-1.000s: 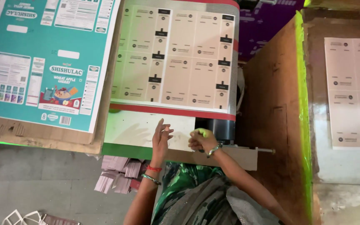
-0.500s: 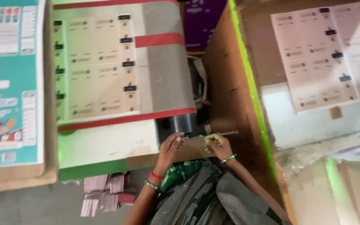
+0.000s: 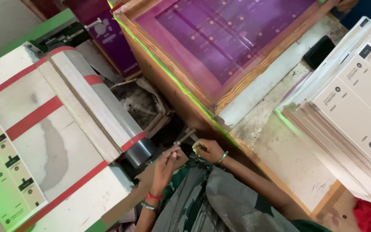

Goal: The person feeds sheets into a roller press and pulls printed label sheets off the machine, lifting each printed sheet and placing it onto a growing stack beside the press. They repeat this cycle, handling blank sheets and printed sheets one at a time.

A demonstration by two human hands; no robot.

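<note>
In the head view, low in the centre of the frame, the left hand (image 3: 167, 160) is closed in a pinch around a thin rod (image 3: 184, 137), which slants up toward the dark roller (image 3: 139, 151) at the end of the mesh conveyor belt (image 3: 104, 103); the grip sits low on the rod, probably for fine control. The right hand (image 3: 209, 150) is curled just beside it against the wooden frame (image 3: 202, 92) of the purple printing screen (whether it holds anything cannot be told). Printed card sheets (image 3: 357, 103) are stacked on the desk (image 3: 288, 154) at right, within reach.
</note>
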